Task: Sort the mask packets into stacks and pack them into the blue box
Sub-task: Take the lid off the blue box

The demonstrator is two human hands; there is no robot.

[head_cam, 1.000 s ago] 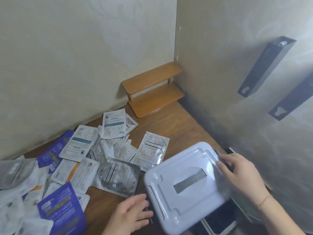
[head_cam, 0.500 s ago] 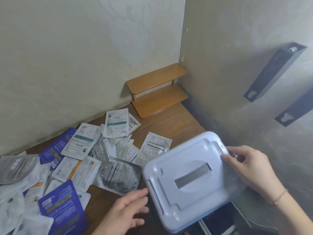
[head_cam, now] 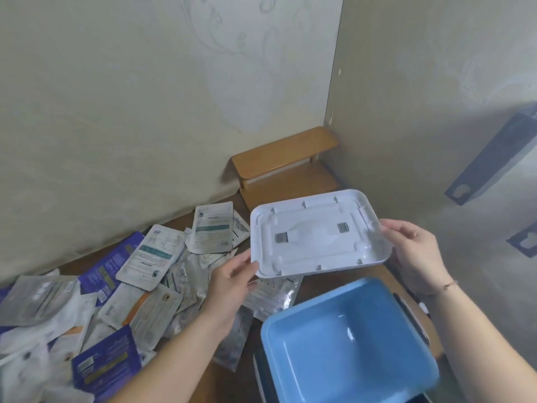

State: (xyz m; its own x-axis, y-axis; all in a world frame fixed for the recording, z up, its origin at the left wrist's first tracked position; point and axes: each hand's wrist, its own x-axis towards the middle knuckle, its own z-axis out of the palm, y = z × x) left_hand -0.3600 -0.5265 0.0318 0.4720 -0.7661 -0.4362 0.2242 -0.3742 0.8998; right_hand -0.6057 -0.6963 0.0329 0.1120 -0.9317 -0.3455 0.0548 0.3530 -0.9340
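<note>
The white lid (head_cam: 316, 237) is lifted in the air, underside facing me, above the table's back right. My left hand (head_cam: 229, 283) grips its near left corner and my right hand (head_cam: 415, 251) grips its right edge. Below it the blue box (head_cam: 345, 341) stands open with nothing inside, at the lower right. Mask packets (head_cam: 151, 257) lie scattered in a loose heap over the left half of the wooden table (head_cam: 316, 282): white, silver and several dark blue ones (head_cam: 104, 365).
A small wooden two-step shelf (head_cam: 284, 167) stands in the back corner against the walls. Dark brackets (head_cam: 494, 158) hang on the right wall. A dark item shows just right of the blue box.
The lid has come off the box, risen and tipped so its underside faces me. The blue inside of the box is now exposed. My left hand has taken hold of the lid.
</note>
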